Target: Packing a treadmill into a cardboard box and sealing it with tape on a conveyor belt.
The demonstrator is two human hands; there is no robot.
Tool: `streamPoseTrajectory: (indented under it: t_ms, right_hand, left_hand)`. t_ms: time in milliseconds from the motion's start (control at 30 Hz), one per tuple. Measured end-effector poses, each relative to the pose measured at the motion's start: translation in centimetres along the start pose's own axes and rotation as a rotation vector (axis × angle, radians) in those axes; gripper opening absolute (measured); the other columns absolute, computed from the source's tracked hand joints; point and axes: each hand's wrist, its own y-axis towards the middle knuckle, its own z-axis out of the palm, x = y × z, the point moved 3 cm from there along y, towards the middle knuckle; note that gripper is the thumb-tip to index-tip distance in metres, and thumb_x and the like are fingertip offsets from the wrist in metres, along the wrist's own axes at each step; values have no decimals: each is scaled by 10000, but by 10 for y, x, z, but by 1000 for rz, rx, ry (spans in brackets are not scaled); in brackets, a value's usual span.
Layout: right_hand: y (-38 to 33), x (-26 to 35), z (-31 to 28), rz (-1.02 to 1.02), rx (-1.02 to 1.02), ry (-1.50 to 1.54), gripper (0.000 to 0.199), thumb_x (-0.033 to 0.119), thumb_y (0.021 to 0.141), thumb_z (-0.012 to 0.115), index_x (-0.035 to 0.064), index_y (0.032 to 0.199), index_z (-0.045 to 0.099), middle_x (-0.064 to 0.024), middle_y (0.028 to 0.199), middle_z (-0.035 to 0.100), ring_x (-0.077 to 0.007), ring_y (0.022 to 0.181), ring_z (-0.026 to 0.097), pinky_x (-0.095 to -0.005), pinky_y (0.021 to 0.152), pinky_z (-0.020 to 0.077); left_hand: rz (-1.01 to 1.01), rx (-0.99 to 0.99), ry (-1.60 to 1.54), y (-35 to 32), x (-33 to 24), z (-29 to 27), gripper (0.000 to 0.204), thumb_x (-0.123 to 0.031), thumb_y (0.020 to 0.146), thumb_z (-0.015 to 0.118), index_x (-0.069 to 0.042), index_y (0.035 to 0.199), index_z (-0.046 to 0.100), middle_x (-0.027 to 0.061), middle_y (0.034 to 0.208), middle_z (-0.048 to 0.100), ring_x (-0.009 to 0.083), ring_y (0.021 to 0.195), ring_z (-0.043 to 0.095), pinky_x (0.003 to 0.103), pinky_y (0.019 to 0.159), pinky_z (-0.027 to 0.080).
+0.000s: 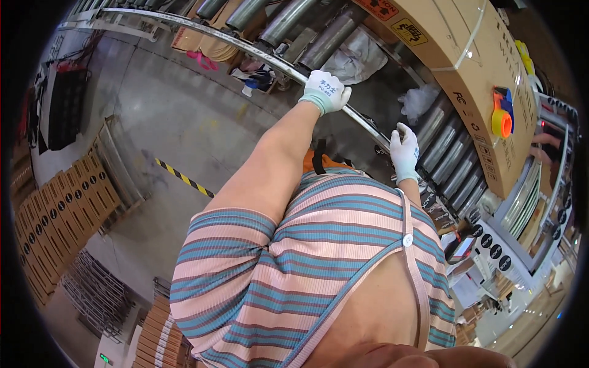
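Top: striped in pink, teal and brown (319, 227), nearest the camera, fills lower middle of view; left sleeve stops above the elbow.
Floor: grey, smooth (153, 122), spread across the left half.
Carton: big brown box (478, 67), upper right, light strap around it, sits on the rollers beyond the right hand.
Rollers: dark metal (451, 144), in a row under and beside the carton; more at top centre.
Box stack: flat brown boxes (64, 205), standing in a row, far left, well apart from both hands.
Rail: long metal bar (245, 46), edge of the roller line, runs from upper left down to the right hand.
Metal frames: grey (95, 291), piled, lower left.
Plastic: crumpled clear sheet (359, 55), below the rollers, just past the left hand.
Left hand: white glove (325, 92), clamped over the rail, arm stretched forward.
Right hand: white glove (404, 153), at the rail's near end, fingers bent; cannot tell if gripping.
Hands: apart, stretch of rail between.
Floor strip: yellow and black (184, 178), left of the left arm.
Tape dispenser: orange and blue (503, 119), on the carton's side.
Button: white, round (407, 240), on the top's strap.
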Motion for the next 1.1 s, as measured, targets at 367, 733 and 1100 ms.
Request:
streamPoseTrajectory:
  t_ms: [367,733,1100]
  right_hand:
    - [-9,9,-14,-6,-53,46,303,181,897,586,3,1139,623,-172,1086,648,-278,1010,629,-360,912,487]
    - [-79,-13,-36,87,-126,112,284,145,889,602,-6,1128,632,-168,1067,649,-272,991,634,-355,886,491]
    - [-98,4,-26,-39,-101,59,268,153,892,587,10,1114,636,-180,1062,648,-297,988,626,-375,895,483]
  left_hand:
    - [20,-60,30,-2,-1,4,491,-396,942,364,-117,821,750,112,842,716,282,796,684,437,729,489]
    - [-130,-378,-88,-16,-9,14,275,-364,871,543,-141,816,696,80,856,681,272,841,649,451,706,476]
    - [-385,-778,-300,-71,64,-3,118,-219,767,649,-108,729,664,119,778,657,322,761,627,466,692,491]
